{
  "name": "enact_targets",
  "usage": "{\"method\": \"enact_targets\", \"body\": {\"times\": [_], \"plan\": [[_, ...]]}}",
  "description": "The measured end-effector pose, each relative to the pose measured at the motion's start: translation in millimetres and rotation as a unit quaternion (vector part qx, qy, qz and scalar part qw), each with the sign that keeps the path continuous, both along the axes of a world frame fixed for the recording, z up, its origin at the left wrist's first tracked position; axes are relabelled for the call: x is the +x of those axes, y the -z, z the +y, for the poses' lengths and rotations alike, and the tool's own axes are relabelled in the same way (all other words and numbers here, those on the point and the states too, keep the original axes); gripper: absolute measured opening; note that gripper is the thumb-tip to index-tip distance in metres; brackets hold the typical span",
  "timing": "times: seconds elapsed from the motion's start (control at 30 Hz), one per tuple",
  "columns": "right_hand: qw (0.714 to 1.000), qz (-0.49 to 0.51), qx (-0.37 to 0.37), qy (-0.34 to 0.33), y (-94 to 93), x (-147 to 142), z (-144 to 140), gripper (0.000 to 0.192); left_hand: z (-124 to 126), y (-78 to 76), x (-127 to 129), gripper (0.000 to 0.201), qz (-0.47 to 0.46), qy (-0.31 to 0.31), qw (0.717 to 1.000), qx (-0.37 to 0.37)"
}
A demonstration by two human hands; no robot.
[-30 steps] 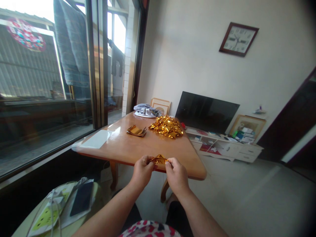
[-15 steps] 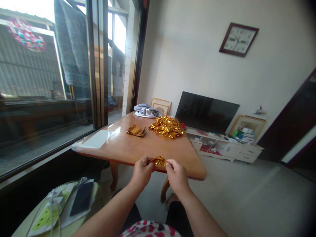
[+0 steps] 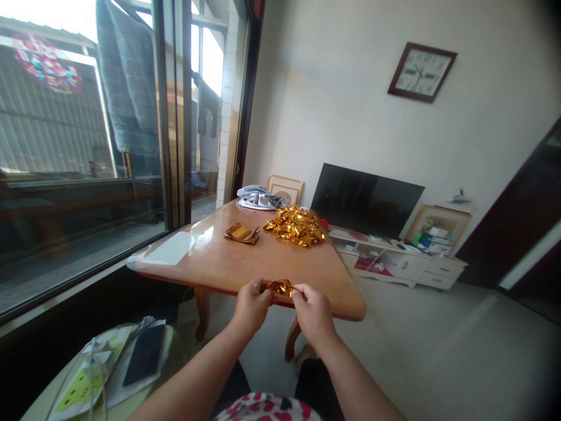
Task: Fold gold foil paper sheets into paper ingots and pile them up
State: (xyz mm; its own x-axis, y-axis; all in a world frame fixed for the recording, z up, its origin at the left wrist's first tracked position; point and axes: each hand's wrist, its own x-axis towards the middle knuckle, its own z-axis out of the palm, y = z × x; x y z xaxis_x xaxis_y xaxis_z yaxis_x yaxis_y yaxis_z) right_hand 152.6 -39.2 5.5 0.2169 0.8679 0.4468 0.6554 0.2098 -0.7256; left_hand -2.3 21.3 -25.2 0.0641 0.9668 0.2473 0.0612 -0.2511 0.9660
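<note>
A piece of shiny gold foil paper (image 3: 281, 287), creased and folded, is stretched between my two hands at the near edge of the wooden table (image 3: 228, 266). My left hand (image 3: 253, 304) pinches its left end, and my right hand (image 3: 313, 307) pinches its right end. Farther back on the table lies a heap of folded gold foil pieces (image 3: 295, 227). Left of the heap sits a small stack of gold paper sheets (image 3: 242, 233), curled up at the edges.
A white sheet (image 3: 170, 248) lies at the table's left, with folded cloth (image 3: 259, 197) at the far end. On a stool (image 3: 41, 397) at lower left are a dark phone (image 3: 144, 355) and cables. A television (image 3: 366, 197) stands on a white cabinet (image 3: 405, 266) beyond the table.
The gold foil paper between my hands looks more crumpled and slightly narrower. My right hand has shifted a little to the left; both hands keep their pinch.
</note>
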Motion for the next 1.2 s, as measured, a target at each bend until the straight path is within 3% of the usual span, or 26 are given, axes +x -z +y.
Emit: {"method": "enact_targets", "body": {"times": [0.6,1.2], "plan": [[0.999,-0.029,0.013,0.013,3.8,2,4,0.03,-12,-10.6,4,0.026,-0.039,0.037,0.998,-0.021],[0.997,-0.082,-0.004,0.012,2.0,-2,0,0.029,-8,-8.3,0,0.028,0.046,0.012,0.999,0.012]]}}
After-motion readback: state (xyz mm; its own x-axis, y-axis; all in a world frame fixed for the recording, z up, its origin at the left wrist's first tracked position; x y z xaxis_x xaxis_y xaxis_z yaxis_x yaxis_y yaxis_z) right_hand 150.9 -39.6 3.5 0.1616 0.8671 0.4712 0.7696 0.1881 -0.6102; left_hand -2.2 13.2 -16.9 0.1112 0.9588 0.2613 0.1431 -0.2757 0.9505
